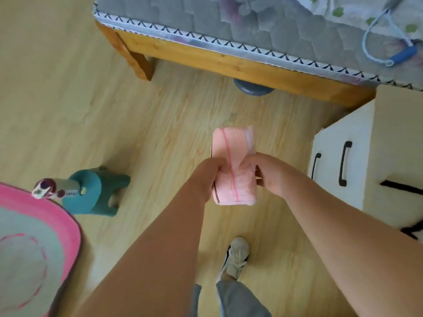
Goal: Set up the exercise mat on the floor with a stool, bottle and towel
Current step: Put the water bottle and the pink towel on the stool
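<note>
Looks like the towel step to me: both hands pinch the folded pink towel (233, 156), left hand (209, 177) curled on its left edge, right hand (271, 177) on its right edge, and it's up in the air over the floor (160, 133). The stool (98, 197) is down just beside the mat (71, 223) with the bottle (53, 187) sitting on top, so I'd guess the towel is the last bit. Next move probably means swinging left and laying it by the mat without knocking the bottle off. Bed (229, 62) ahead, drawer cabinet (366, 168) close on the right, own shoe (237, 255) right below, so not tons of room
</note>
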A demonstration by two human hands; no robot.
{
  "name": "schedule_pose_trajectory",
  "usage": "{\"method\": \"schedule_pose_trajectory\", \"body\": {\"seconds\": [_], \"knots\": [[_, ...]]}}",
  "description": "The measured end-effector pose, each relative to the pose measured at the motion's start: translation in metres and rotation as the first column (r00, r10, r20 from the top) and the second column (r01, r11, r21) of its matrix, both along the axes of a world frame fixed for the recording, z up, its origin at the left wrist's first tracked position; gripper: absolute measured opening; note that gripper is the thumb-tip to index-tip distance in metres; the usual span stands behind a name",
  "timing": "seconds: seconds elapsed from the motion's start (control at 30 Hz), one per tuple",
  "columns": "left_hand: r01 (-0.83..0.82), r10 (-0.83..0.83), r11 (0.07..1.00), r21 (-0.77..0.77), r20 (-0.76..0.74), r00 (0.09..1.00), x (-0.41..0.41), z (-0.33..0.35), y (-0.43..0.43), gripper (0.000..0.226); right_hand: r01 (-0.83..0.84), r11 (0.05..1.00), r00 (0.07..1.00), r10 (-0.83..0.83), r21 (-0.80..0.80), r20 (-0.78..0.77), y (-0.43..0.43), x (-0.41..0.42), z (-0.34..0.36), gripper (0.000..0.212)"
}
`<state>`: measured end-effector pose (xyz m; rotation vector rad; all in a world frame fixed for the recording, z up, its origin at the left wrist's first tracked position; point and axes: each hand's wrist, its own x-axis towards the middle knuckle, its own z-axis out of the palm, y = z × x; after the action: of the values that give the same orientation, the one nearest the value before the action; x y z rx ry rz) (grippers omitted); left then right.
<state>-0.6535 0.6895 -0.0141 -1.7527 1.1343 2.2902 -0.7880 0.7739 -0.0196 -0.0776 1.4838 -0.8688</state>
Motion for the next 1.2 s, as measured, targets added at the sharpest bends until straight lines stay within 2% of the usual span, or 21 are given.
{"method": "schedule_pose_trajectory", "body": {"seconds": [0.1, 0.2, 0.33, 0.43, 0.57, 0.7, 0.87, 0.93, 1.07, 1.13, 1.2], "knots": [[-0.12, 0.119, 0.993, 0.013, 0.051, 0.992, 0.055, 0.0, -0.018, 0.03, -0.112, 0.994, 0.994, 0.112, 0.002, 0.011, -0.032, 0.046, 0.0, 0.032], [-0.197, 0.198, 0.98, -0.016, 0.117, 0.973, 0.111, 0.002, -0.033, 0.01, -0.205, 0.979, 0.979, 0.204, 0.02, 0.028, -0.057, 0.094, -0.002, 0.033], [-0.23, 0.229, 0.973, -0.012, 0.16, 0.96, 0.196, -0.002, -0.053, 0.016, -0.345, 0.938, 0.936, 0.341, 0.035, 0.089, -0.086, 0.174, -0.007, 0.024], [-0.257, 0.253, 0.966, -0.007, 0.221, 0.942, 0.266, -0.013, -0.064, 0.018, -0.408, 0.91, 0.91, 0.399, 0.075, 0.112, -0.105, 0.243, -0.016, 0.026], [-0.282, 0.285, 0.958, -0.05, 0.275, 0.918, 0.348, -0.032, -0.078, 0.004, -0.388, 0.907, 0.922, 0.382, 0.162, 0.072, -0.133, 0.326, -0.03, 0.019], [-0.377, 0.392, 0.919, -0.116, 0.368, 0.843, 0.422, -0.066, -0.094, 0.038, -0.35, 0.912, 0.935, 0.352, 0.214, 0.03, -0.159, 0.401, -0.046, 0.026], [-0.501, 0.497, 0.857, -0.125, 0.462, 0.734, 0.484, -0.099, -0.098, 0.082, -0.267, 0.936, 0.962, 0.272, 0.228, 0.012, -0.186, 0.467, -0.077, 0.014], [-0.538, 0.524, 0.836, -0.11, 0.455, 0.72, 0.5, -0.12, -0.1, 0.083, -0.238, 0.938, 0.97, 0.244, 0.253, 0.01, -0.198, 0.487, -0.098, 0.025], [-0.603, 0.602, 0.785, -0.146, 0.408, 0.686, 0.511, -0.16, -0.115, 0.065, -0.199, 0.933, 0.978, 0.208, 0.3, -0.001, -0.221, 0.513, -0.148, 0.038], [-0.64, 0.657, 0.743, -0.194, 0.396, 0.642, 0.516, -0.185, -0.127, 0.066, -0.183, 0.931, 0.982, 0.191, 0.314, 0.005, -0.232, 0.526, -0.178, 0.038], [-0.665, 0.699, 0.707, -0.242, 0.38, 0.605, 0.521, -0.205, -0.141, 0.067, -0.135, 0.947, 0.99, 0.142, 0.292, -0.002, -0.242, 0.536, -0.202, 0.028]]}}
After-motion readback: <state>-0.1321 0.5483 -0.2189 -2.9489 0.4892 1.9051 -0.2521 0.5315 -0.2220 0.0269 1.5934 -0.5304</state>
